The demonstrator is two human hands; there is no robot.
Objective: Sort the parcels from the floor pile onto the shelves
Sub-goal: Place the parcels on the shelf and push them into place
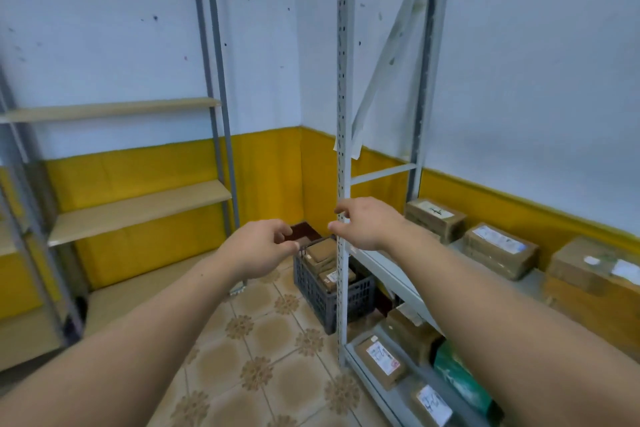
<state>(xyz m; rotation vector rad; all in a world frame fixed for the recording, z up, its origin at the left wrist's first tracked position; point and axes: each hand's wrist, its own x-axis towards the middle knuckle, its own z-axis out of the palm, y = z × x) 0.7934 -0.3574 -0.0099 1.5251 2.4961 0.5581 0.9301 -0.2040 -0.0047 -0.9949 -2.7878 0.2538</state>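
Both my arms reach forward at mid-height. My left hand (pixel 261 248) hangs in the air with loosely curled fingers and holds nothing. My right hand (pixel 367 222) is beside it, just in front of the grey shelf upright (pixel 343 114), fingers loosely bent and empty. Below the hands a dark plastic crate (pixel 360 298) on the floor holds several brown parcels (pixel 322 255). The right-hand shelf unit carries cardboard parcels (pixel 498 250) on its middle level and more labelled parcels (pixel 381 357) on its lowest level.
A second rack at the left has bare wooden shelves (pixel 138 208) at several heights. The patterned tile floor (pixel 263 340) lies between the two racks. A green package (pixel 460 378) lies on the right rack's bottom level. White and yellow walls meet in the corner behind.
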